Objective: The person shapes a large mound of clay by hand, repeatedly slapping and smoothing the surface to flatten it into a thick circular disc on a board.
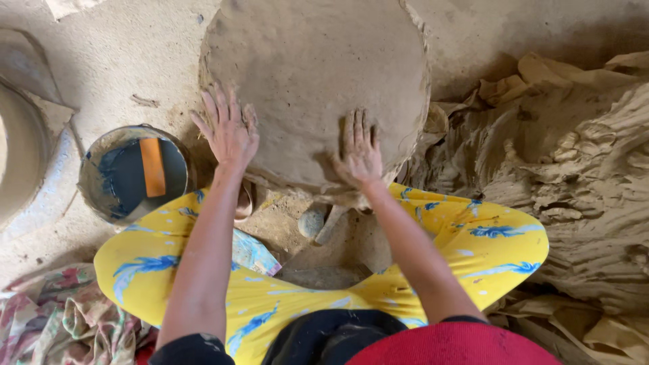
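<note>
A large round slab of wet brown clay (pixel 318 74) lies on the ground in front of my crossed legs, which are in yellow trousers with blue marks. My left hand (pixel 228 128) rests flat on the slab's near left edge, fingers spread. My right hand (pixel 360 149) presses flat on the near edge a little right of centre, fingers together and pointing away. Both hands are smeared with clay and hold nothing.
A round metal bowl (pixel 94 196) with dark water and an orange flat tool (pixel 153 166) sits at the left. A heap of raw clay lumps (pixel 581 182) fills the right. A stone (pixel 311 221) lies between my knees. Flowered cloth (pixel 61 318) lies bottom left.
</note>
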